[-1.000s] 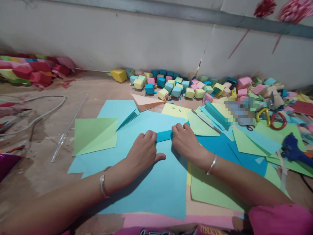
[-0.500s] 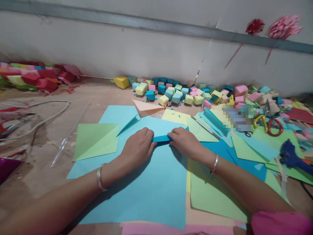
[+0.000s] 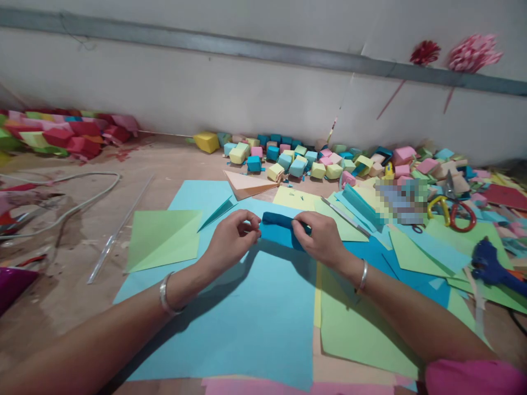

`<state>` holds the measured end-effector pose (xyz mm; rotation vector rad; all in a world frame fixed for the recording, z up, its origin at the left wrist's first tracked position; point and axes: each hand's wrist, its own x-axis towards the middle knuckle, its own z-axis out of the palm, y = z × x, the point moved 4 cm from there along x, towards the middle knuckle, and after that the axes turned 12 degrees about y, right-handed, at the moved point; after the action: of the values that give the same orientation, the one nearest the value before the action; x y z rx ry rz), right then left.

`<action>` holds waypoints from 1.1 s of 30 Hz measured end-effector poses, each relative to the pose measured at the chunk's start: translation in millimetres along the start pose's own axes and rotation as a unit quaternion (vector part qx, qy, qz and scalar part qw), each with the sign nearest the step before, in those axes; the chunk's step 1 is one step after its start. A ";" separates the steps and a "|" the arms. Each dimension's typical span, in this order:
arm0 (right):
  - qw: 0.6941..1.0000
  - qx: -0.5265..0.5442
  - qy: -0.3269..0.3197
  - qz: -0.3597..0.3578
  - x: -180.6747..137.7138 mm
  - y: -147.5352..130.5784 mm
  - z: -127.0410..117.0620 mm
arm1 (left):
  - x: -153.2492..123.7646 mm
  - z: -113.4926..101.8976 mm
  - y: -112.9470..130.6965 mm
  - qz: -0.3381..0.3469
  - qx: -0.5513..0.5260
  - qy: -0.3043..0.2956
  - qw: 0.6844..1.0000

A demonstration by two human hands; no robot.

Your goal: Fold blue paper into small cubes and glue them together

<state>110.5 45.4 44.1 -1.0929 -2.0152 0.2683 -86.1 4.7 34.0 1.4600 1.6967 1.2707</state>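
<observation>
A folded blue paper strip (image 3: 282, 220) is raised a little above a large light blue sheet (image 3: 247, 318). My right hand (image 3: 319, 230) pinches its right end between thumb and fingers, which hide that end. Just off the strip's left end is my left hand (image 3: 234, 236), its fingers loosely curled and thumb slightly apart, with nothing visible in them. A teal folded piece (image 3: 216, 214) and a green sheet (image 3: 164, 238) lie to the left. Beyond my right hand rests a cutter knife (image 3: 346, 216).
Small paper boxes (image 3: 296, 167) in several colours line the wall. Scissors (image 3: 450, 211) and a blue glue gun (image 3: 496, 266) lie at the right among paper pieces. A clear stick (image 3: 109, 247) and a white cable (image 3: 82, 206) are at the left.
My left hand has let go of the strip's left end and its fingers have loosened. The strip has tilted and lifted slightly, held by my right hand alone.
</observation>
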 end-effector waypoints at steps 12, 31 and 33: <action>0.994 0.094 -0.055 0.002 -5.9 -0.6 12.0 | 0.0 -0.5 6.5 0.152 0.129 -0.009 0.980; 0.953 0.256 -0.027 0.158 -7.2 23.9 21.2 | 0.8 -2.2 9.9 0.108 0.108 -0.018 0.988; 0.957 0.242 -0.032 0.160 -7.4 25.7 22.4 | 0.6 -2.5 9.2 0.077 0.110 -0.018 0.991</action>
<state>111.8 59.2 12.1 -1.0891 -1.6864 0.9222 -84.5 4.1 43.4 1.7605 1.7746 1.1565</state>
